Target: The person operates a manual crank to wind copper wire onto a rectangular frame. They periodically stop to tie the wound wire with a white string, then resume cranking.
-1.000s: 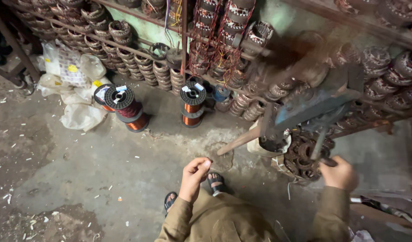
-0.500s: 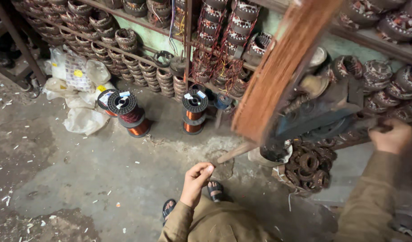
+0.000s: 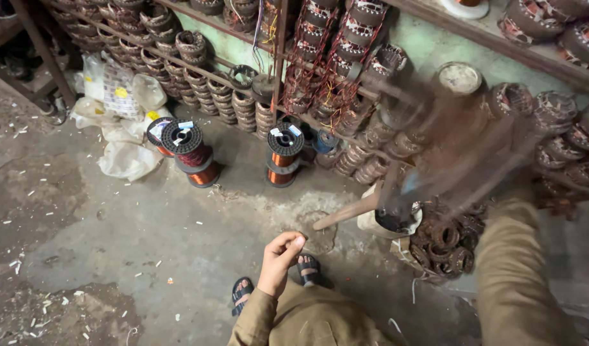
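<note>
Fingers of the left hand [image 3: 278,256] curl loosely, thumb to forefinger, holding nothing visible, above the floor [image 3: 147,250] near sandalled feet [image 3: 275,288]. Right sleeve [image 3: 512,269] rises into a brown motion blur [image 3: 461,147]; that hand's grip I cannot tell. Copper spools [image 3: 285,154] stand beyond.

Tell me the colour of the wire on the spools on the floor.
Copper-orange wire on the spools, clearest in the head view.
</note>
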